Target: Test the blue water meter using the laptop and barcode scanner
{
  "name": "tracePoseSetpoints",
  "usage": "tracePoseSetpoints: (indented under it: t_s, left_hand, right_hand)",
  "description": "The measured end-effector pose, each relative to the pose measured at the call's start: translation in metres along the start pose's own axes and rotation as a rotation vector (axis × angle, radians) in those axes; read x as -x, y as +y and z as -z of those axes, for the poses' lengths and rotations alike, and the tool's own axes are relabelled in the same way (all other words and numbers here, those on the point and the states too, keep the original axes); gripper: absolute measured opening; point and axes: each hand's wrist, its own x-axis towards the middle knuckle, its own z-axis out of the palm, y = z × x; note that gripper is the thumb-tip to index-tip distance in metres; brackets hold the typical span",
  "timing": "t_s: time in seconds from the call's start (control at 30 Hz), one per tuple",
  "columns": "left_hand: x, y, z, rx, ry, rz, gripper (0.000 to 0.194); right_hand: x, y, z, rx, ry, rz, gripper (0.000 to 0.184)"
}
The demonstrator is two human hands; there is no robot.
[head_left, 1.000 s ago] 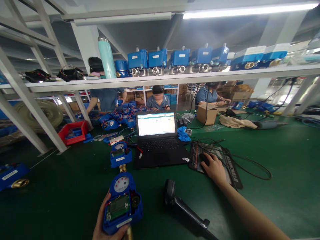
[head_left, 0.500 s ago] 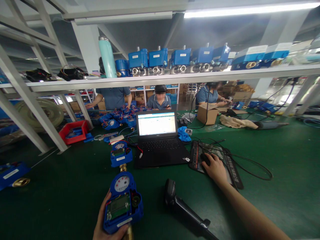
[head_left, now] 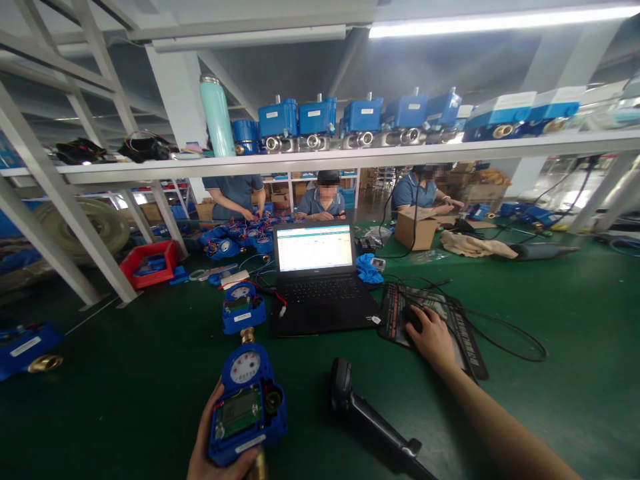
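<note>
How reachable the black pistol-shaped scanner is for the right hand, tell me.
Probably yes: the right hand is on the black computer mouse, but nothing visible blocks the way to the scanner.

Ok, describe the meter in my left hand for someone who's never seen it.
On the green table, find the open laptop. Nearer the camera and to its left, past a second meter, is the wanted meter: blue, with a round white dial above a rectangular green panel. Unlike its neighbours, it is gripped by the left hand.
</note>
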Motion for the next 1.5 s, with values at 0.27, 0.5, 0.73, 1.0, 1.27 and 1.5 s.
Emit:
tracePoseSetpoints:
  t_s: [0.27, 0.5, 0.73, 1.0, 1.27, 1.5]
  left_hand:
    - [0.0013, 0.0028, 0.0001, 0.025, -0.031, 0.027, 0.115]
    - [0.0023, 0.0072, -0.0002, 0.025, -0.028, 0.072, 0.122]
    - [0.0037, 0.0029, -0.0029, 0.073, -0.005, 0.006, 0.112]
    - [0.0020, 0.0010, -0.0035, 0.083, 0.014, -0.003, 0.108]
    - [0.0001, -0.0008, -0.0002, 0.042, 0.013, 0.029, 0.111]
    - [-0.0009, -0.0009, -0.0004, 0.029, -0.004, 0.027, 0.111]
  right_hand:
    - [0.0005, -0.0026, 0.0040, 0.019, -0.029, -0.011, 0.047]
    - [0.0008, -0.0033, 0.0040, 0.025, -0.053, -0.020, 0.046]
    - [0.0008, -0.0035, 0.0054, -0.003, -0.059, 0.016, 0.045]
    - [-0.0001, -0.0043, 0.0069, -0.005, -0.071, 0.031, 0.044]
    - [-0.0003, -0.0039, 0.0080, -0.012, -0.089, 0.061, 0.043]
    - [0.0004, -0.0035, 0.0057, -0.008, -0.059, 0.077, 0.042]
